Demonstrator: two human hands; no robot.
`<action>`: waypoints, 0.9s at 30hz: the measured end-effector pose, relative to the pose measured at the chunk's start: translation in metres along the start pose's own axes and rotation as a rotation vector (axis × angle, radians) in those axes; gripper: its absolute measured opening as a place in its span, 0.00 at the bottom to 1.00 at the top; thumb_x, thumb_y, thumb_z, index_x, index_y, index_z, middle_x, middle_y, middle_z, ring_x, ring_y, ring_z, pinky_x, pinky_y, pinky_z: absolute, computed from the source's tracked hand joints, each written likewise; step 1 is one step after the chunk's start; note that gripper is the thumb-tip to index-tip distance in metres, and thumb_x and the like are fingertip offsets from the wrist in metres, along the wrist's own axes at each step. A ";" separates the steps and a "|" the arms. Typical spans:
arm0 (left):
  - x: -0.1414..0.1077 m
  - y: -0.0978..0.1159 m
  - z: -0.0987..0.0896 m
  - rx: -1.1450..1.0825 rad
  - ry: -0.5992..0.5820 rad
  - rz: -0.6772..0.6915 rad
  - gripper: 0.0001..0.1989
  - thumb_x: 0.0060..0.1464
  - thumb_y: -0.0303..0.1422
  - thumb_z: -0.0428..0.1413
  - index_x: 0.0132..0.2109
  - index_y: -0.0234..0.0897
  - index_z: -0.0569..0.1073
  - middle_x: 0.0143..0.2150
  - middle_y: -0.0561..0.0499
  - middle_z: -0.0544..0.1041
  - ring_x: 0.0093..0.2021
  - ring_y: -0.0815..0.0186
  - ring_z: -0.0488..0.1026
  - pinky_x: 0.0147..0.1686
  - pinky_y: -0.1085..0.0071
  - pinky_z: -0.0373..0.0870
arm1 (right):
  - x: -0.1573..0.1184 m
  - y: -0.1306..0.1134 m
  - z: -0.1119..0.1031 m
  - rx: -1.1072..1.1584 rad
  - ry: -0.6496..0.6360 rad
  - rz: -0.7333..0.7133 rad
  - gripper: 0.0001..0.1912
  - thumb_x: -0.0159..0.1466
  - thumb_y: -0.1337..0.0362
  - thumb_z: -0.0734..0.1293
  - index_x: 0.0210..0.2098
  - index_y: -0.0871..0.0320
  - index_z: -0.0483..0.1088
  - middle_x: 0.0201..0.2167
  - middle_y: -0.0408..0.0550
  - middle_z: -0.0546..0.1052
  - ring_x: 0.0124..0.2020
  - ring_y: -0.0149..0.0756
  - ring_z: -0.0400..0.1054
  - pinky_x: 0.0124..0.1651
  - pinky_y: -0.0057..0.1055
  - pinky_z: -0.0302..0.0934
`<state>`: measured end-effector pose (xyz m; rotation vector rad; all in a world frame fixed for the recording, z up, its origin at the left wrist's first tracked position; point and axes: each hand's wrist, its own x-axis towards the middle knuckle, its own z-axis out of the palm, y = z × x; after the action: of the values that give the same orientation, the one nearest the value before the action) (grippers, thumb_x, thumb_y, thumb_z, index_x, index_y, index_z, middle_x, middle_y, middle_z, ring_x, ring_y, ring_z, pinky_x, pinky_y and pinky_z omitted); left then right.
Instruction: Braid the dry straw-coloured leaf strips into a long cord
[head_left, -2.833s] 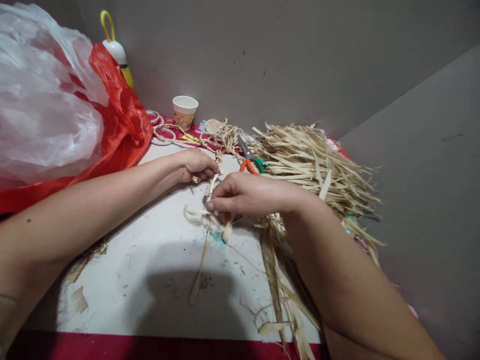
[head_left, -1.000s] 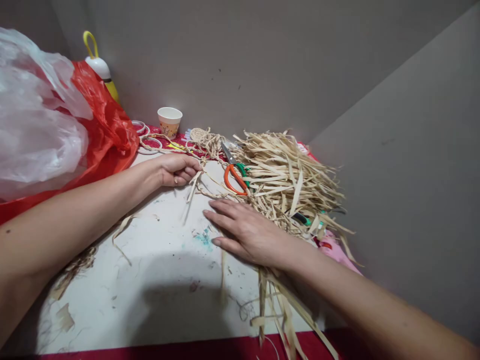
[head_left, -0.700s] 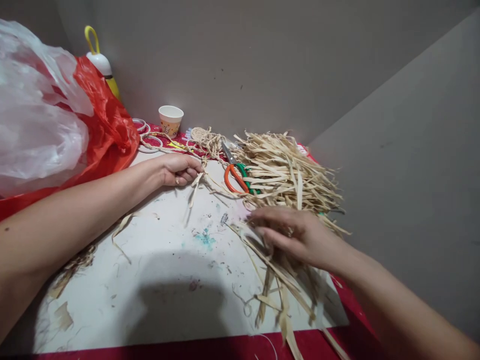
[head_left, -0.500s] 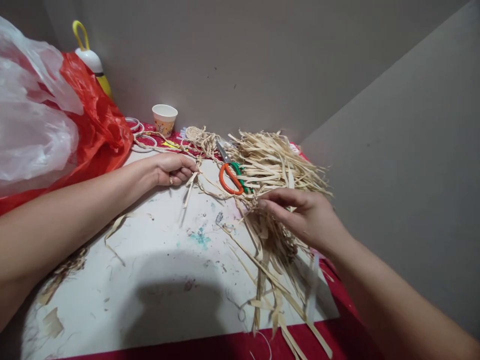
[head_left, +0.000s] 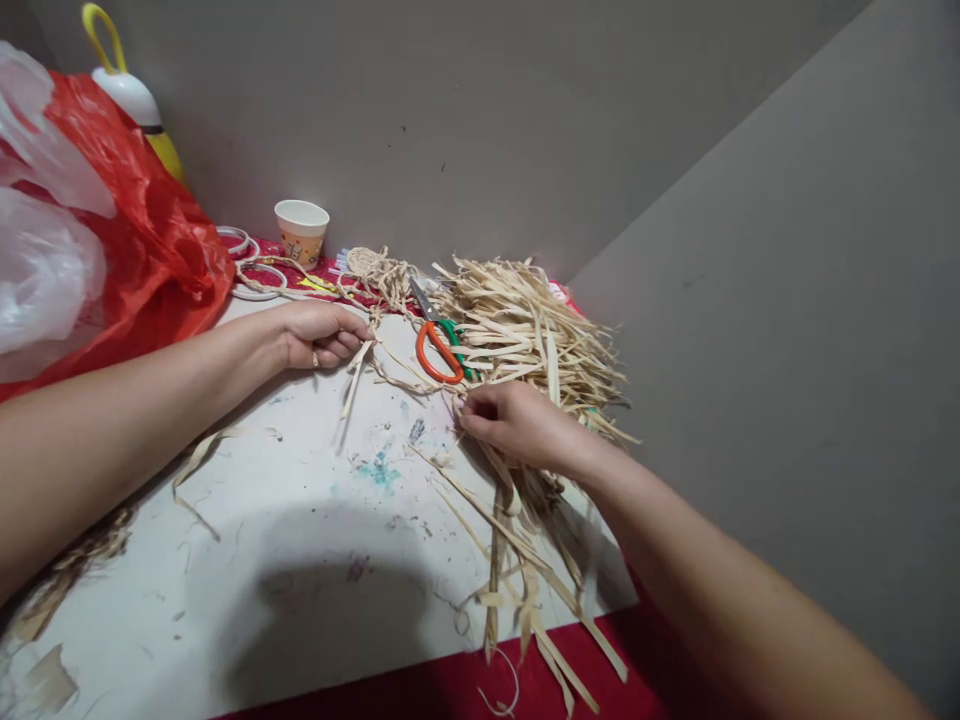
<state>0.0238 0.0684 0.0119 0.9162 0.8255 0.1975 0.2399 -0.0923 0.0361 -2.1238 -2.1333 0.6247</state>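
Observation:
My left hand [head_left: 326,335] is closed, its thumb and fingertips pinching a twisted raffia cord [head_left: 397,382] near a knot. A short flat strip [head_left: 356,380] hangs down from that pinch. The cord sags across to my right hand [head_left: 510,420], whose closed fingertips grip its other stretch. Just behind the cord lie scissors [head_left: 439,352] with one orange and one green handle, blades toward the wall. A thick bundle of dry raffia [head_left: 525,315] spreads behind my right hand, and loose strips [head_left: 532,540] trail below it toward the near edge.
A paper cup [head_left: 301,235], white rings [head_left: 259,282] and a coiled raffia piece [head_left: 366,262] stand along the wall. Red and white plastic bags [head_left: 142,200] fill the left, before a yellow-and-white bottle [head_left: 129,100]. Scraps lie on the white board [head_left: 300,600].
My right hand has moved left along the cord, closer to the scissors and my left hand, and its fingers have drawn together. The whole view has shifted slightly; my left hand keeps its pinch.

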 end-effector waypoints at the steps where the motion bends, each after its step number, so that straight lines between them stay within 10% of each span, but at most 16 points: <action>1: 0.000 0.000 0.000 0.006 -0.003 0.001 0.15 0.45 0.20 0.56 0.19 0.35 0.59 0.13 0.61 0.51 0.11 0.81 0.45 0.07 0.85 0.42 | -0.002 0.003 -0.004 0.173 -0.027 0.000 0.09 0.58 0.61 0.63 0.25 0.60 0.68 0.22 0.43 0.70 0.23 0.28 0.60 0.26 0.25 0.52; 11: -0.006 0.001 0.004 0.031 0.011 0.003 0.14 0.46 0.21 0.55 0.19 0.35 0.59 0.14 0.62 0.50 0.11 0.82 0.45 0.09 0.85 0.40 | -0.021 0.029 -0.014 1.258 -0.009 0.205 0.12 0.50 0.64 0.74 0.30 0.60 0.68 0.26 0.45 0.75 0.16 0.19 0.54 0.17 0.18 0.45; 17: -0.006 0.000 0.002 0.010 -0.001 -0.010 0.15 0.48 0.20 0.53 0.18 0.35 0.59 0.14 0.61 0.51 0.11 0.81 0.45 0.09 0.84 0.41 | -0.012 0.025 -0.013 1.170 0.229 0.172 0.16 0.50 0.55 0.73 0.32 0.60 0.74 0.18 0.40 0.68 0.15 0.22 0.54 0.16 0.22 0.47; 22: -0.006 -0.001 0.002 0.014 -0.010 0.012 0.15 0.49 0.20 0.52 0.19 0.34 0.59 0.15 0.61 0.51 0.12 0.82 0.45 0.09 0.84 0.40 | -0.004 0.025 -0.034 0.575 0.594 0.066 0.15 0.56 0.53 0.68 0.30 0.59 0.74 0.18 0.42 0.69 0.17 0.26 0.58 0.20 0.26 0.52; 27: -0.008 -0.001 0.002 0.020 -0.017 0.011 0.14 0.48 0.21 0.52 0.19 0.34 0.60 0.15 0.61 0.51 0.12 0.81 0.45 0.10 0.84 0.41 | -0.002 0.009 -0.052 0.685 0.493 -0.056 0.14 0.57 0.55 0.68 0.39 0.56 0.70 0.22 0.44 0.74 0.24 0.31 0.66 0.27 0.28 0.60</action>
<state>0.0197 0.0622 0.0159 0.9397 0.8084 0.1911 0.2652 -0.0826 0.0812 -1.6157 -1.4351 0.6228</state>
